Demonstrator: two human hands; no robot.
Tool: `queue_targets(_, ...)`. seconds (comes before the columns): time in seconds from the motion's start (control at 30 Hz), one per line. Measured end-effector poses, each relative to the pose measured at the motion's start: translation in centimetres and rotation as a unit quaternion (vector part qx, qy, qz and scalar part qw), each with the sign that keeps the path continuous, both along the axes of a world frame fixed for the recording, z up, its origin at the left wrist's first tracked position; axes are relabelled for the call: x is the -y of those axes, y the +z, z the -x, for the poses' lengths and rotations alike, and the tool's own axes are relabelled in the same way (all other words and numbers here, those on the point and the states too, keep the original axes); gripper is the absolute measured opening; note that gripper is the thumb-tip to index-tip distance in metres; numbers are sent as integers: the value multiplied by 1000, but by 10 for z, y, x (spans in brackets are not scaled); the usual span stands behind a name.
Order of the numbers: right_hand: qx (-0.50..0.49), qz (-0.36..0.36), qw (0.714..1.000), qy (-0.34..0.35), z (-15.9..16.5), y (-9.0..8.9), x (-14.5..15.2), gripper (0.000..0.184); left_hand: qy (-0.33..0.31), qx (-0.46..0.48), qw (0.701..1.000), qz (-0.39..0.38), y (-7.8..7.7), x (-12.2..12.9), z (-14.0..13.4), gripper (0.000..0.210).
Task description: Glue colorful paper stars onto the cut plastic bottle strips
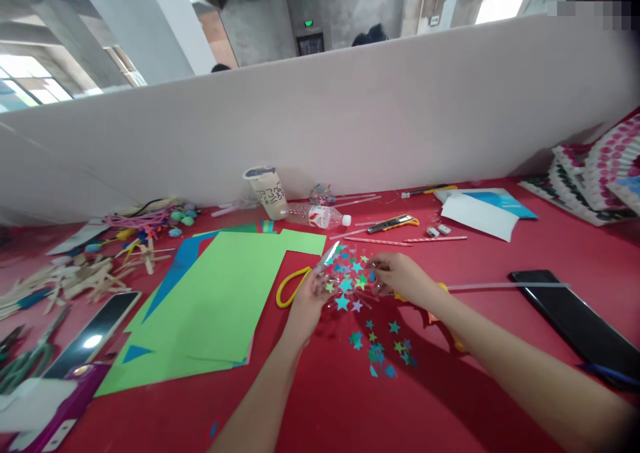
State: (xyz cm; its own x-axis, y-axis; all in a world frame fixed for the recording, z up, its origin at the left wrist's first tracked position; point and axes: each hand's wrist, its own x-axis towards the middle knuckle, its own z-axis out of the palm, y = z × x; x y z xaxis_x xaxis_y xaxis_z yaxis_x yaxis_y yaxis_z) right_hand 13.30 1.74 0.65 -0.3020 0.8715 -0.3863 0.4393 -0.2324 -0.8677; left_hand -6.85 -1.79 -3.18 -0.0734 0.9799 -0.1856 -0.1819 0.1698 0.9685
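A clear plastic piece [345, 276] covered with shiny blue, green and purple stars is held up over the red table. My left hand [311, 296] grips its left side, fingers curled around the edge. At the right edge my right hand [397, 273] has its fingers pinched together; whether they hold a star or the plastic itself I cannot make out. Loose star sequins [380, 346] lie scattered on the table below. Beside my left hand are scissors with a yellow handle [289, 287], partly hidden. Behind my right forearm, yellow-orange handles [457, 339] show in part.
Green paper sheets [220, 299] lie at left, near a phone [95, 333] and wooden pieces [75, 279]. Behind stand a cup [267, 196] and a lying plastic bottle [320, 217]. A utility knife [393, 223] lies ahead; a black phone [575, 319] is at right. A white partition [320, 119] borders the table.
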Motion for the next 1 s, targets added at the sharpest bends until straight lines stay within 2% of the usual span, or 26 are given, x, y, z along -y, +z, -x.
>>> queue_targets(0.13, 45, -44, 998, 19, -7, -1, 1, 30, -7, 4, 1000, -4, 2, 2, 2, 51)
queue_targets(0.27, 98, -122, 987, 22, -17, 4, 4, 28, -10, -6, 1000, -8, 5, 3, 4, 50)
queue_targets(0.43, 170, -269, 948, -24, -31, 17, 17, 19, 4, -46, 998, -31, 8, -2, 11, 46)
queue_targets(0.53, 185, -336, 923, -5, -39, 24, 35, 17, 47, -110, 991, -66, 23, 3, 16, 44)
queue_targets(0.6, 188, -363, 912, 40, -41, 26, 49, 15, 108, -246, 955, -124, 40, 16, 17, 33)
queue_targets(0.63, 190, -372, 906, 67, -41, 26, 55, 16, 112, -280, 944, -137, 50, 26, 15, 28)
queue_targets(0.7, 199, -387, 892, 117, -38, 24, 63, 17, 66, -288, 948, -119, 67, 49, 9, 17)
queue_targets(0.77, 216, -398, 879, 150, -33, 20, 67, 19, -61, -276, 957, -61, 76, 70, -1, 12)
queue_targets(0.8, 227, -401, 873, 161, -29, 17, 67, 19, -132, -280, 950, -31, 76, 78, -5, 12)
queue_targets(0.83, 238, -404, 867, 167, -26, 15, 67, 20, -183, -292, 939, -10, 73, 83, -10, 13)
queue_targets(0.87, 249, -405, 863, 172, -23, 13, 66, 20, -205, -307, 930, 1, 68, 87, -13, 15)
queue_targets(1.0, 285, -410, 847, 184, -12, 8, 62, 20, -215, -354, 910, 20, 44, 81, -17, 25)
